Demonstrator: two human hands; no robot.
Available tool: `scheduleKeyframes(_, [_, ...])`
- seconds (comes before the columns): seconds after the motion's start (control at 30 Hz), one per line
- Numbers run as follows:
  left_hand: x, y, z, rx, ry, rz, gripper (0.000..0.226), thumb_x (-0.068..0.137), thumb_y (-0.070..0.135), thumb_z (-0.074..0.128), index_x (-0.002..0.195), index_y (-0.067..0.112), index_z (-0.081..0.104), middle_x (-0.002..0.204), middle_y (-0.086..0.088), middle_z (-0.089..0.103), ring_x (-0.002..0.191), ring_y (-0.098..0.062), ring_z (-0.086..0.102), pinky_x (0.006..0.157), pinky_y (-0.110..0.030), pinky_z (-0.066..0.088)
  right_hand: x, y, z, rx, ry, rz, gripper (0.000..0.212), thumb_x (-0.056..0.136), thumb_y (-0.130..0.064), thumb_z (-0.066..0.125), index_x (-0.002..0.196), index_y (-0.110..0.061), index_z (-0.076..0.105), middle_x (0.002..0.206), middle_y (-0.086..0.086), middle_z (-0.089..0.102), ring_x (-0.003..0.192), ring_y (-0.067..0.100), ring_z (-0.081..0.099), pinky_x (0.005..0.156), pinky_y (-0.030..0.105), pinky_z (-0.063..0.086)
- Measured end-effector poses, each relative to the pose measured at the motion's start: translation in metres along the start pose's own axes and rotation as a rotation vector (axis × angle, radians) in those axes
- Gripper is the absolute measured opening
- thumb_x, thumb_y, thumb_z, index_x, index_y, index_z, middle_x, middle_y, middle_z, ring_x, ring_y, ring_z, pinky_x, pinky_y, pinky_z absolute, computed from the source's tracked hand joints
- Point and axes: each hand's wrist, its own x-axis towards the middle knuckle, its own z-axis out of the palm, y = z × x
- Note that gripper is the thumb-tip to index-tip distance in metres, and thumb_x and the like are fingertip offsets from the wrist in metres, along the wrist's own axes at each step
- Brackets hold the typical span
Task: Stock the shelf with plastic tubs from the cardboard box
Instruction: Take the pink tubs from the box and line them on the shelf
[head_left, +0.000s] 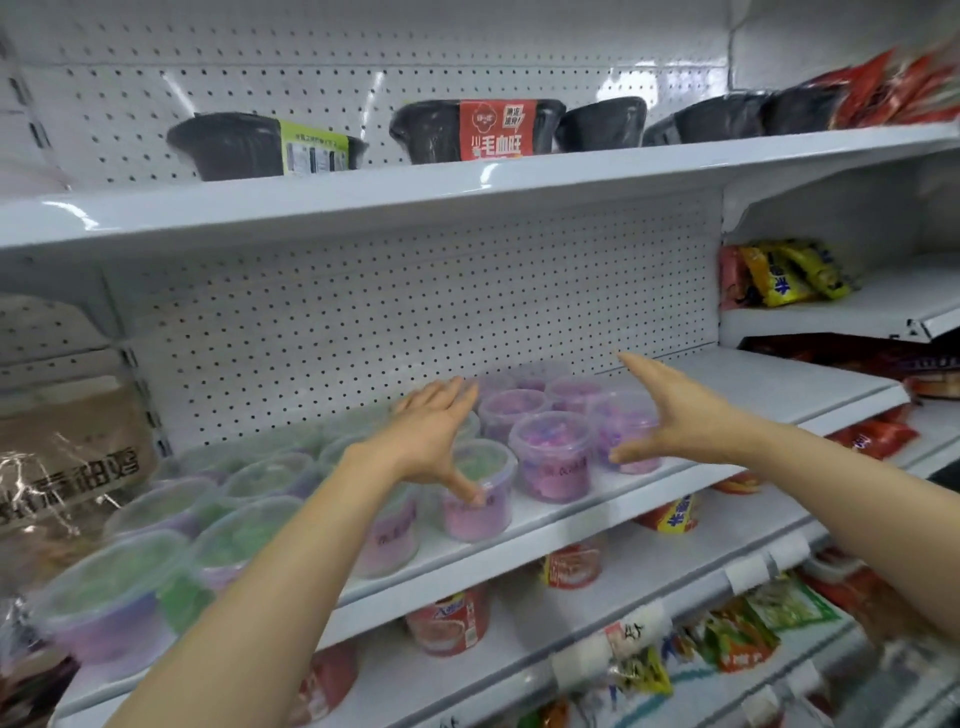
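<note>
Now both hands reach over the tubs on the white shelf (649, 483). Left hand (426, 431) is released, fingers straight, thumb touching the lid edge of a pink tub (478, 499). Right hand (670, 410) is released too, spread just beside another tub (626, 431), grasping nothing.

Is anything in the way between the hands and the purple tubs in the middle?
No. The left hand and right hand are open on either side of the purple tubs, with nothing between them. The left thumb already touches one front tub.
</note>
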Motion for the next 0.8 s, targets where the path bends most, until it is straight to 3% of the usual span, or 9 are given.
scheduleKeyframes(0.17, [-0.065,-0.015,-0.01,0.028,0.136,-0.003,0.137,0.056,0.068,0.083,0.159,0.027,0.002,0.166,0.002,-0.001,0.152,-0.021,0.002,0.122,-0.038,0.007,-0.046,-0.033,-0.007,-0.124,0.041,0.001,0.128,0.06,-0.057,0.083,0.155,-0.018,0.007,0.162,0.0,0.012,0.148,0.017,0.012,0.118,0.028,0.015])
scheduleKeyframes(0.33, [-0.12,-0.032,-0.028,0.051,0.222,0.015,0.137,0.057,0.075,0.078,0.159,0.023,0.003,0.162,0.004,0.009,0.148,-0.019,0.011,0.123,-0.035,0.016,-0.076,-0.081,-0.002,-0.204,0.095,-0.009,0.125,0.059,-0.067,0.077,0.154,-0.019,0.011,0.156,-0.002,0.022,0.142,0.018,0.021,0.116,0.032,0.026])
scheduleKeyframes(0.8, [-0.196,-0.153,-0.006,0.103,0.205,0.138,0.138,0.06,0.073,0.077,0.16,0.019,-0.002,0.164,0.001,0.007,0.149,-0.023,0.01,0.123,-0.038,0.014,-0.101,-0.213,0.05,-0.387,0.139,0.174,0.125,0.06,-0.071,0.074,0.153,-0.015,0.013,0.154,0.002,0.025,0.14,0.024,0.024,0.115,0.035,0.027])
